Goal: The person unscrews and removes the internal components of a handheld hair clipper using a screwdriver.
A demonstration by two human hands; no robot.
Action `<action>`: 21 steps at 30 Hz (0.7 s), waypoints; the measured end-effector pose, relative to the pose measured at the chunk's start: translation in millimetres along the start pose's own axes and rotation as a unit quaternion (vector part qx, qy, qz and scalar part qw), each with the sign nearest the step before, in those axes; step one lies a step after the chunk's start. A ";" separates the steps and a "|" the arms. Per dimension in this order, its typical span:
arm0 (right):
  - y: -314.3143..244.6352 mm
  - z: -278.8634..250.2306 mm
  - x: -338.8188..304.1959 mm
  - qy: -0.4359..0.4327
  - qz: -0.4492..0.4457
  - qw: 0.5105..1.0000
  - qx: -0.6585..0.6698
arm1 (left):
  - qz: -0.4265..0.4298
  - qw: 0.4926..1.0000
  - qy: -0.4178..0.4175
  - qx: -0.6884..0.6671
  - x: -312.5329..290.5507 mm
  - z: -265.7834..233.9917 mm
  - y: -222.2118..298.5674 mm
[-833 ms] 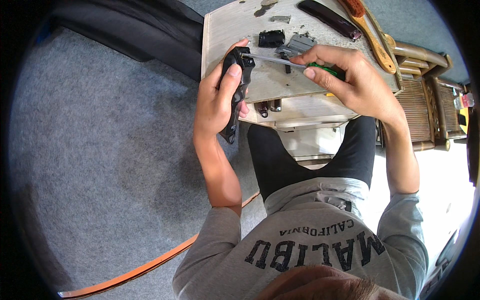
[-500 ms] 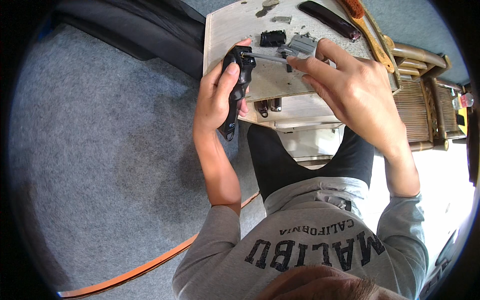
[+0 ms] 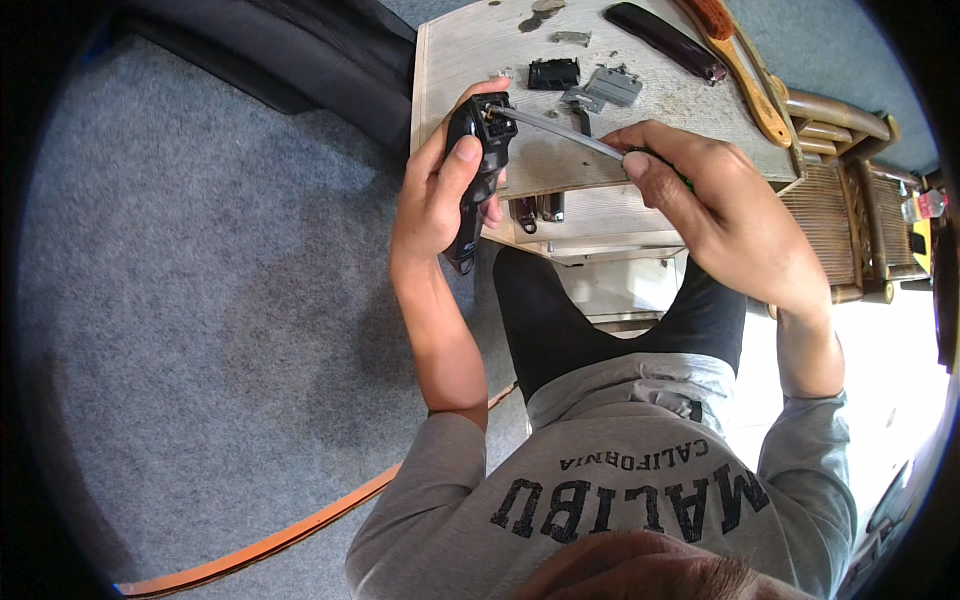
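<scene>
My left hand (image 3: 428,215) is wrapped around a black hair clipper (image 3: 484,178), holding it upright with its uncovered head at the far end. In my right hand (image 3: 740,205) is a screwdriver (image 3: 568,131) with a long metal shaft; a bit of green handle shows between the fingers. Its tip reaches into the clipper's head, where small brassy parts show. Just beyond, on the table, lie a black clipper cover (image 3: 553,74), a grey toothed blade (image 3: 617,86) and a smaller grey piece (image 3: 582,100) with a dark arm. My right fingers hide most of the handle.
The pale wooden table (image 3: 465,50) also carries a small metal piece (image 3: 571,37), a long dark object (image 3: 662,40) and a wooden-handled brush (image 3: 750,85). More dark tools (image 3: 538,210) sit on the shelf below. A bamboo chair (image 3: 825,235) stands right.
My right hand has drawn back toward the right and nearer to me, baring more of the screwdriver shaft and the parts behind it. The clipper stays in my left hand, barely shifted.
</scene>
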State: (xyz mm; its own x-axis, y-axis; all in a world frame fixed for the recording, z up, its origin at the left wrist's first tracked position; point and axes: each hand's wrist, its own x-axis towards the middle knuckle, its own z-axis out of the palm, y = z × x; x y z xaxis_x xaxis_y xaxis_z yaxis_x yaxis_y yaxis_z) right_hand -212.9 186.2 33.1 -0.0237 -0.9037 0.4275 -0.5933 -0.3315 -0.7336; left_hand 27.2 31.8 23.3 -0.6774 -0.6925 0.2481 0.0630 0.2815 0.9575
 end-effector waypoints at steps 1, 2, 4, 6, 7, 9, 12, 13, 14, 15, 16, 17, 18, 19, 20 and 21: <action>3.0 -2.7 0.0 -0.022 -0.001 0.999 0.034 | 0.005 1.000 -0.002 -0.006 -0.6 -0.3 -0.6; -3.0 -10.3 2.5 -0.024 0.000 0.999 0.033 | 0.009 1.000 -0.005 -0.013 -0.8 -0.4 -1.9; -20.0 -28.7 10.1 -0.225 0.235 0.910 0.256 | 0.030 0.999 -0.015 -0.012 -3.0 -3.3 -7.4; -7.5 -24.2 9.1 -0.250 0.244 0.891 0.291 | 0.050 0.998 -0.029 -0.009 -2.3 -4.3 -10.2; -4.0 -21.3 9.6 -0.230 0.245 0.871 0.357 | 0.055 0.998 -0.028 -0.002 -1.9 -5.3 -11.1; -3.5 -18.0 10.8 -0.211 0.245 0.847 0.422 | 0.059 0.998 -0.024 0.005 -2.7 -5.7 -9.5; -11.7 -14.2 13.4 -0.200 0.258 0.863 0.386 | 0.024 0.998 -0.007 0.061 -3.9 -4.6 -2.6; -14.9 -12.3 13.4 -0.195 0.224 0.900 0.319 | 0.022 0.998 -0.005 0.060 -4.5 -5.9 -2.4; -16.9 -11.2 13.6 -0.188 0.190 0.931 0.249 | 0.020 0.998 -0.003 0.058 -5.5 -7.0 -2.1; -11.3 -4.5 10.6 -0.185 0.192 0.932 0.247 | 0.021 0.998 -0.006 0.055 -3.7 -5.7 -1.8; -0.6 8.9 6.0 -0.102 0.060 0.979 0.164 | 0.017 0.998 -0.008 0.053 -2.0 -3.9 -0.6; 1.0 12.5 5.4 -0.065 -0.009 0.990 0.123 | 0.011 0.999 -0.005 0.052 -2.5 -4.0 0.2; 2.0 16.2 4.7 -0.020 -0.075 0.994 0.077 | 0.010 0.999 -0.004 0.051 -2.9 -3.9 0.5; -3.8 13.8 4.0 -0.024 -0.079 0.997 0.000 | 0.008 0.999 -0.003 0.054 -3.1 -3.6 0.5; -9.9 12.1 4.1 -0.025 -0.082 0.996 -0.037 | 0.007 0.998 -0.001 0.058 -3.5 -3.9 1.0; -16.1 10.0 4.1 -0.027 -0.085 0.993 -0.075 | 0.007 0.998 0.000 0.058 -3.9 -4.1 1.0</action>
State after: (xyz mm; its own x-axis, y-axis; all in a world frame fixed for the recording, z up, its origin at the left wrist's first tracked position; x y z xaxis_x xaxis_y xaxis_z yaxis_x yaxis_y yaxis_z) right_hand -195.4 185.1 41.3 0.1274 -0.8531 0.5059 -0.6989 -0.4391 -0.5646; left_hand 32.9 32.1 23.8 -0.6772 -0.6877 0.2614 -0.0131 0.3665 0.9303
